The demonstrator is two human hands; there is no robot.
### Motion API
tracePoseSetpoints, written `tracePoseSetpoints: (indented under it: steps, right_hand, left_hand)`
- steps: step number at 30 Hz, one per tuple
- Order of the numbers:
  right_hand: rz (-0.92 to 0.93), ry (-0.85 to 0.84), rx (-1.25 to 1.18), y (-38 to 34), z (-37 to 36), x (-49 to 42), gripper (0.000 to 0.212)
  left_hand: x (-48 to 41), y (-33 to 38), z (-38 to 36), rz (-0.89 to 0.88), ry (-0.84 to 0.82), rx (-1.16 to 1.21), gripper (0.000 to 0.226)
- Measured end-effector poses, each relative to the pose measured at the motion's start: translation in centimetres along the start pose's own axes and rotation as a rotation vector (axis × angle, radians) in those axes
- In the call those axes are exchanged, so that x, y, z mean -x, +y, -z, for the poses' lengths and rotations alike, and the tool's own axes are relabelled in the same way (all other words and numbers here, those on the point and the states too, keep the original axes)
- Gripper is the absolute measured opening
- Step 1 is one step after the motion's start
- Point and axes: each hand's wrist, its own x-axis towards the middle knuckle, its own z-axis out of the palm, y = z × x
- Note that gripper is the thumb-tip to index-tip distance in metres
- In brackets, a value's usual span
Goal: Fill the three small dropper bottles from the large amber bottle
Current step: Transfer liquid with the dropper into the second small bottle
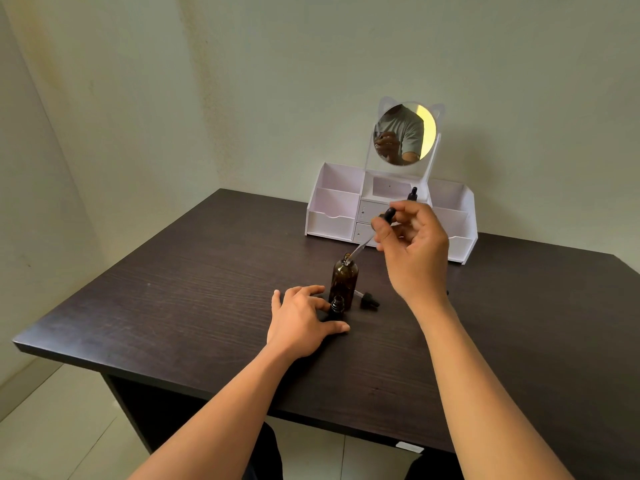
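While the left-hand grip (300,320) lies low on the dark worktop (173,306), its thumb and forefinger curl round the base of an open small dropper bottle (336,305). This seems meant to keep the light bottle from tipping while it waits for liquid.

Just behind it on the far side, so close that I cannot tell whether they touch, stands the large amber bottle (343,281). It is upright and uncapped.

The right-hand grip (414,244) hovers above and to the right of the amber bottle, its fingertips pinching a dropper (388,215) just under the black rubber bulb. The dropper slants down to the left, and its glass tip sits in the amber bottle's neck. I judge this to be the drawing-up step. The slant keeps the hand clear of the mouth and leaves the bulb free to squeeze. Whether the glass tube holds liquid is too faint to tell.

A loose dropper cap (369,301) lies on its side on the worktop just right of the amber bottle, probably set aside there within reach.

At the far edge, against the wall, stands a white organiser (332,216) topped by a round cat-eared mirror (405,133), which reflects a grey shirt and hands. Another dropper top (413,193) pokes up near the organiser's middle section. Its bottle is hidden behind the right hand.

No third small bottle shows, so filling appears to be at an early stage.
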Motion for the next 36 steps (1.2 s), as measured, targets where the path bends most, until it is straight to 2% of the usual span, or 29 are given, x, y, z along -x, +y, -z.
tracePoseSetpoints:
  steps: [3,14,18,21,24,28,36]
  right_hand:
    - [0.034,0.032,0.013,0.1,-0.1,-0.8,0.026]
    - [0.030,-0.110,0.134,0.2,-0.8,-2.1,0.022]
    - [-0.050,-0.261,0.229,0.8,-1.2,-2.4,0.015]
    - [-0.052,-0.418,0.420,1.4,-1.6,-2.0,0.019]
    - [-0.061,-0.509,0.499,2.0,-2.1,-1.5,0.018]
    - [-0.053,-0.498,0.497,2.4,-2.3,-1.3,0.009]
    - [-0.053,-0.519,0.521,2.1,-2.3,-1.4,0.008]
  left_hand:
    - [0.0,0.1,0.1,0.003,-0.004,-0.002,0.055]
    - [0.1,0.2,0.2,0.006,-0.007,-0.009,0.055]
    - [0.0,0.2,0.1,0.010,-0.004,-0.010,0.055]
    - [0.1,0.2,0.1,0.010,-0.006,-0.018,0.056]
    - [0.1,0.3,0.1,0.008,-0.002,-0.025,0.056]
    - [0.0,0.3,0.1,0.011,-0.007,-0.028,0.057]
    - [0.1,0.4,0.2,0.011,-0.011,-0.033,0.057]
